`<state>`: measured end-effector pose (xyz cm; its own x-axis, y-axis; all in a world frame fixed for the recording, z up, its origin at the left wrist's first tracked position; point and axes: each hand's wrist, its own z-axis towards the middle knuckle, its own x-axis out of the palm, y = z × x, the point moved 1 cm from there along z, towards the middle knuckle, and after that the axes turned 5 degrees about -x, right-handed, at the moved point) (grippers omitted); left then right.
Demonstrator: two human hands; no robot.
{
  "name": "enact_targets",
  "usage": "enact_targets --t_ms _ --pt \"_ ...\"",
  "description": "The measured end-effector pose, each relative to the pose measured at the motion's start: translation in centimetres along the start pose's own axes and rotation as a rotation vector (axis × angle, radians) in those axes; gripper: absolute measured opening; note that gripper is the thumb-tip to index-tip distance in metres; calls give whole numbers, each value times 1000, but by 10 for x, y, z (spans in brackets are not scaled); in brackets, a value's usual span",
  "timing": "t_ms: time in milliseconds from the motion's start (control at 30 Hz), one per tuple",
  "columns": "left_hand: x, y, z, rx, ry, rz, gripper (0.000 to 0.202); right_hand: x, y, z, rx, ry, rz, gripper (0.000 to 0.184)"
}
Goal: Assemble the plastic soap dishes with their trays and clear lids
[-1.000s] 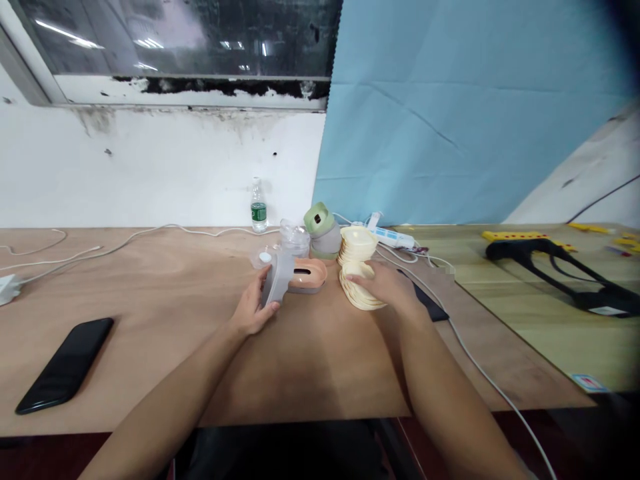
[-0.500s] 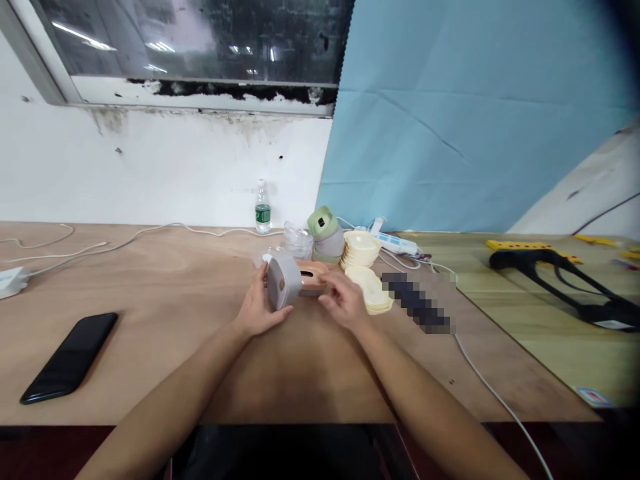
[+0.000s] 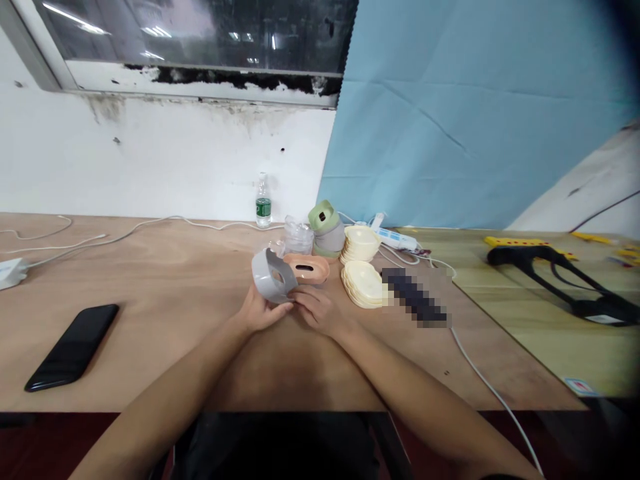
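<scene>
Both hands meet at the middle of the wooden table (image 3: 150, 293). My left hand (image 3: 260, 312) grips a grey curved plastic shell (image 3: 271, 276) from below, its hollow side turned towards me. My right hand (image 3: 316, 311) is closed on the shell's lower right edge, fingers pinched against it. Just behind the shell lies a pink oval part (image 3: 306, 269) with a slot. Two stacks of cream oval plates (image 3: 363, 283) sit to the right of my right hand.
A black phone (image 3: 73, 346) lies at the left. At the back stand a water bottle (image 3: 263, 203), a clear bag (image 3: 298, 236) and a green-and-grey part (image 3: 326, 229). White cables and a power strip (image 3: 395, 237) run behind. A black frame (image 3: 560, 273) lies on the right table.
My right hand left the cream stack and came across to the grey shell. The left hand turned the shell so that its hollow side faces me.
</scene>
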<state>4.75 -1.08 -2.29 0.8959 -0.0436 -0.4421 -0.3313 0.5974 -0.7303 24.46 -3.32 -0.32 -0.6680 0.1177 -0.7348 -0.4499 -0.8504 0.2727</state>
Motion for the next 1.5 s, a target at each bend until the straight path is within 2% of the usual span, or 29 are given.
enact_targets --t_ms 133,167,233,367,567,867,1200,1367,1500 --pt "-3 -3 6 62 -42 162 88 -11 -13 0 124 -219 -116 25" --pt "-4 -4 8 59 -51 187 90 -16 -17 0 172 -261 -146 25" --pt "-6 -3 11 47 -54 222 81 -24 -26 -2 255 -302 -184 23" --pt "-8 3 15 -1 -59 250 59 -35 -39 -6 319 -268 -190 21" --pt "-8 8 14 -40 32 286 52 -30 -49 -8 327 -217 -189 20" --pt "-5 9 13 -140 188 343 61 -29 -51 -9 325 -257 -196 21" --pt "-6 6 13 -133 234 329 65 -30 -51 -9 373 -335 -215 17" --pt "-5 5 13 -123 240 322 68 -27 -52 -9 395 -259 -193 32" --pt "-5 5 14 -89 260 308 73 -23 -55 -11 400 -201 -169 32"
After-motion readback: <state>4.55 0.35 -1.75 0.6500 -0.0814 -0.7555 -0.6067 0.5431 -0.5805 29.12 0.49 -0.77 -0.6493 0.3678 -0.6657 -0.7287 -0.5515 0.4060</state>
